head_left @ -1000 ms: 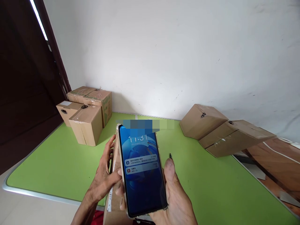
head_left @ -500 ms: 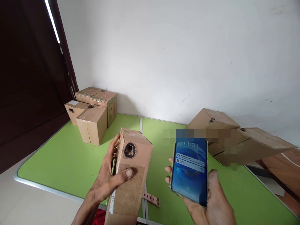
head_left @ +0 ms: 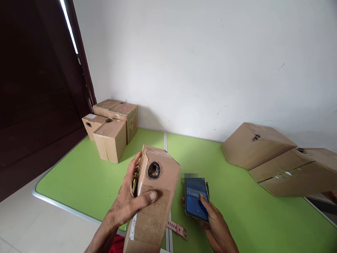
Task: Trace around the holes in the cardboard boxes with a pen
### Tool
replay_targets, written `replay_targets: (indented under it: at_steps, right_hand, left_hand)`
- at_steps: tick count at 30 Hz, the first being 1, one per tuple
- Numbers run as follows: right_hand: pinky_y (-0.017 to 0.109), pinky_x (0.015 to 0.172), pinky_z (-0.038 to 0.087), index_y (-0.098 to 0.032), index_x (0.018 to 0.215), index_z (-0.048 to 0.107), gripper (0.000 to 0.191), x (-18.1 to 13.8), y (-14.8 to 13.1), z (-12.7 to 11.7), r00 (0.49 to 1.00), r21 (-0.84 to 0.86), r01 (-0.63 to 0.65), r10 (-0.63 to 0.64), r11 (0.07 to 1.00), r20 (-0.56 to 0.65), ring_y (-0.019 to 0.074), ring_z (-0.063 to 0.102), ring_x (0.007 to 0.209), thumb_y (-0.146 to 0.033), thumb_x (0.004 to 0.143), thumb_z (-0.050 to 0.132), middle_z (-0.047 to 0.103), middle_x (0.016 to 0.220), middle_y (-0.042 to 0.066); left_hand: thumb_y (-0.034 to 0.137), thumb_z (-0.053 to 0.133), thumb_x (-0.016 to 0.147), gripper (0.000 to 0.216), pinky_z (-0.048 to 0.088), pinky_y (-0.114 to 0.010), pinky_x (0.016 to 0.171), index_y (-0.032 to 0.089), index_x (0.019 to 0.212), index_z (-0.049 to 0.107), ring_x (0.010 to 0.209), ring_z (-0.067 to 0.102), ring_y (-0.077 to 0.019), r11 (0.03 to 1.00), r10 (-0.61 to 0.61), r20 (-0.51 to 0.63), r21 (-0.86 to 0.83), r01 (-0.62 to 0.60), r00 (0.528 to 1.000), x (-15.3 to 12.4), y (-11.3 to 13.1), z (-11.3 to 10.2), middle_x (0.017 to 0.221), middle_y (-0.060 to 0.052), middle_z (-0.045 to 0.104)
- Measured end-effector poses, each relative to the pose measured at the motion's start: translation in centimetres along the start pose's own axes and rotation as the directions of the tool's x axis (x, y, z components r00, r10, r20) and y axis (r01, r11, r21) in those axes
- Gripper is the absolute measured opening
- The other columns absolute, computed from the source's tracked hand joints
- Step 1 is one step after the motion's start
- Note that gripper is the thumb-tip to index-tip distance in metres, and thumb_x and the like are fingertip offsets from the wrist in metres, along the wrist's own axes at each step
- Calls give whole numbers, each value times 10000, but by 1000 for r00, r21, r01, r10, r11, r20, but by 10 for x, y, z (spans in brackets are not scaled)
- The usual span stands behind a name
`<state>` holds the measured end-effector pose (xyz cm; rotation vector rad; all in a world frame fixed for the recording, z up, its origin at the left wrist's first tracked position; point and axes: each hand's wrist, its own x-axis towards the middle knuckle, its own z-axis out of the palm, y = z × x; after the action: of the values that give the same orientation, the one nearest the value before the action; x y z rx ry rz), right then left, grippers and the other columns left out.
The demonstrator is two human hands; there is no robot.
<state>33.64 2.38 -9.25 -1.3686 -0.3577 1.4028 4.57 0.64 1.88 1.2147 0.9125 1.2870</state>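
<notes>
My left hand [head_left: 131, 200] grips a cardboard box [head_left: 160, 186] along its left side, thumb on the front face and fingers round the back. Near the box's top is a hole ringed in black; its lower end runs out of view. A smartphone [head_left: 197, 200] with a lit blue screen lies in my right hand [head_left: 214, 225], fingers at its left edge and thumb over the screen. Between the two, a pink watch strap [head_left: 177, 229] with a buckle rests on the green table, its left end hidden behind the box.
Several cardboard boxes stand together at the table's far left, a plain one [head_left: 112, 142] in front. On the right, large cardboard boxes [head_left: 259, 146] lean against each other by the white wall [head_left: 197, 63]. A metal strip divides the green tabletop [head_left: 79, 186]. A dark door [head_left: 39, 88] is at left.
My right hand has lowered the phone and drawn it left toward the box, and its thumb has come over the screen. The view has turned slightly; my left hand keeps its grip.
</notes>
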Motion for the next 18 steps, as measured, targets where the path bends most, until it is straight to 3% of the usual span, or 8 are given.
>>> replay_targets:
  at_steps: [5, 10, 14, 18]
  right_hand:
    - [428, 804, 726, -156, 1066, 785, 765, 3, -1, -9, 997, -46, 18, -21, 999, -76, 396, 843, 1060, -573, 472, 1025, 891, 947, 95]
    - [425, 840, 696, -229, 995, 750, 670, 3, -4, -19, 994, -256, 41, -66, 966, -90, 395, 813, 1098, -561, 465, 993, 880, 976, 62]
    - [441, 776, 675, -239, 1004, 712, 677, 3, -7, -19, 992, -464, 55, -100, 884, -72, 411, 803, 1013, -646, 504, 919, 855, 963, 107]
    - [471, 681, 657, -215, 1090, 703, 791, 6, -10, -25, 988, -677, 39, -130, 735, -84, 447, 791, 975, -797, 560, 781, 837, 1046, 193]
  left_hand:
    - [643, 924, 784, 1254, 392, -623, 1331, 283, 1794, 274, 1598, 458, -470, 999, -5, -26, 38, 6, 1000, -2, 1, -2, 1793, -152, 439]
    - [648, 893, 817, 1197, 438, -607, 1285, 298, 1791, 291, 1566, 501, -455, 995, 53, -111, 87, -44, 992, -6, 3, -23, 1758, -140, 489]
    - [648, 871, 828, 1122, 479, -596, 1229, 291, 1760, 359, 1531, 538, -461, 988, 102, -210, 132, -76, 972, -8, 3, -39, 1697, -151, 546]
    - [635, 868, 833, 1092, 469, -576, 1234, 280, 1745, 382, 1528, 542, -450, 986, 129, -218, 130, -103, 967, -7, 2, -42, 1683, -152, 556]
